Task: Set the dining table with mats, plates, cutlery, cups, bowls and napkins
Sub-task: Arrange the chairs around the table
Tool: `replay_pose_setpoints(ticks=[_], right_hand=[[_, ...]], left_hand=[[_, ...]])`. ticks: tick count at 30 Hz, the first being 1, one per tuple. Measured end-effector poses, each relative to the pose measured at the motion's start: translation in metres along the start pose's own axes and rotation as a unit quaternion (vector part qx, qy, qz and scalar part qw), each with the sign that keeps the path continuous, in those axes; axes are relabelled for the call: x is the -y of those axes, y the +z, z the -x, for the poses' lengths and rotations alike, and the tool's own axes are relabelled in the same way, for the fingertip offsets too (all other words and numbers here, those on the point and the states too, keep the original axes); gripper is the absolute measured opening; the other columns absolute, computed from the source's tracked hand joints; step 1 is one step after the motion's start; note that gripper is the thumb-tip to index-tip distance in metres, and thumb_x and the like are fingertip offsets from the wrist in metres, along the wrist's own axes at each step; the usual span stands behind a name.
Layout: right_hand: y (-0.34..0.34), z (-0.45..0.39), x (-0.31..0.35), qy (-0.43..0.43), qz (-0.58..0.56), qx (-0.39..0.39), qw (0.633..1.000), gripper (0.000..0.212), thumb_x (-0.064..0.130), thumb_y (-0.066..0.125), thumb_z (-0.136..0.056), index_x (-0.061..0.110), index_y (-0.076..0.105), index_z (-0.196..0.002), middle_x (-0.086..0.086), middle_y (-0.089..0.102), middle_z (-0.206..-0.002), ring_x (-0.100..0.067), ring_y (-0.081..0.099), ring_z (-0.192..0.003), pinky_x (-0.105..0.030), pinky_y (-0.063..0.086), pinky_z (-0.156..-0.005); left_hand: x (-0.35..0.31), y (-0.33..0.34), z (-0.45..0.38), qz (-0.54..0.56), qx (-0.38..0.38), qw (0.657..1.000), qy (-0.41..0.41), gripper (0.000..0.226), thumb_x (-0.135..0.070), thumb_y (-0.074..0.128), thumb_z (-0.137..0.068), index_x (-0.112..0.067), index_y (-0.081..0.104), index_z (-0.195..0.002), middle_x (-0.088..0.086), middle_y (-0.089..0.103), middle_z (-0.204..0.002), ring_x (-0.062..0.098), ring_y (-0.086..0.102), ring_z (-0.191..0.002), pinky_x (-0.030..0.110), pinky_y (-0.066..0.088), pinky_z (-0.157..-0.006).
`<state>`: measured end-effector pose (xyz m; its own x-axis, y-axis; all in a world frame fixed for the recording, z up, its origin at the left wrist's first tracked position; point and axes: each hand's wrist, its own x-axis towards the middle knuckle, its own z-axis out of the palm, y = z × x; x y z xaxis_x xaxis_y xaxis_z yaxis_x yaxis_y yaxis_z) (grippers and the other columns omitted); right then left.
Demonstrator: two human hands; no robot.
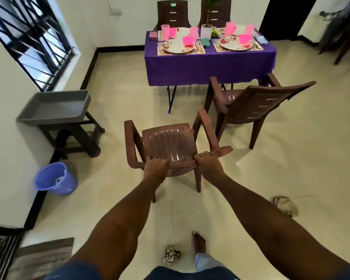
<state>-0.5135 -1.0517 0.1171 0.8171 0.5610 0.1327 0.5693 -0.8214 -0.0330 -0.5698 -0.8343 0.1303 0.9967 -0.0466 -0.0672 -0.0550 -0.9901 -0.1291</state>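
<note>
Both hands grasp the top edge of a brown plastic chair's (168, 144) backrest: the left hand (155, 165) curls its fingers over the rail near the left armrest, the right hand (207, 161) pinches the rail near the right armrest. The chair stands on pale floor tiles (117, 81), its seat facing away from the person. Open floor lies ahead of the hands, up to the dining table (209, 63), which is draped in a purple cloth reaching partway down its folding legs. A second brown chair (255, 106) stands ahead and right of the right hand, at the table's near edge. On the table, well ahead of both hands, sit mats, plates (178, 46), pink cups (188, 41), folded napkins and a potted plant (207, 30). Left of the left hand are a grey tub (55, 107) on a dark stand and a blue bucket (56, 178).
</note>
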Motion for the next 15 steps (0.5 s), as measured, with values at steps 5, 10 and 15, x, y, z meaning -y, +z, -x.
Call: replay_pose_setpoints(ticks=[5,10,15], right_hand=[[0.009,-0.037,-0.003,0.011,-0.027,-0.006,1.0,0.019,0.009,0.073,-0.078,0.014,0.066,-0.095,-0.006,0.069,-0.09,-0.028,0.063,-0.088,-0.04,0.05,-0.085],[0.02,-0.109,-0.039,0.046,-0.021,0.024,0.998,0.024,0.018,0.061,-0.09,0.021,0.065,-0.113,0.0,0.067,-0.107,-0.023,0.056,-0.106,-0.039,0.039,-0.098],[0.025,-0.192,-0.094,0.038,-0.04,0.031,0.998,0.023,0.021,0.057,-0.093,0.022,0.066,-0.114,0.0,0.067,-0.107,-0.021,0.054,-0.106,-0.038,0.037,-0.099]], left_hand=[[0.024,0.004,-0.036,0.021,0.012,1.0,-0.01,0.018,-0.016,0.06,-0.091,-0.021,0.065,-0.108,0.002,0.07,-0.105,0.027,0.063,-0.105,0.046,0.041,-0.1],[0.039,0.007,-0.108,0.012,0.012,1.0,0.004,0.015,-0.019,0.062,-0.091,-0.021,0.065,-0.106,0.001,0.071,-0.101,0.027,0.065,-0.1,0.045,0.045,-0.096],[0.051,0.004,-0.201,0.016,-0.013,1.0,0.008,0.017,-0.018,0.064,-0.088,-0.023,0.066,-0.104,0.001,0.071,-0.099,0.026,0.065,-0.099,0.044,0.045,-0.093]])
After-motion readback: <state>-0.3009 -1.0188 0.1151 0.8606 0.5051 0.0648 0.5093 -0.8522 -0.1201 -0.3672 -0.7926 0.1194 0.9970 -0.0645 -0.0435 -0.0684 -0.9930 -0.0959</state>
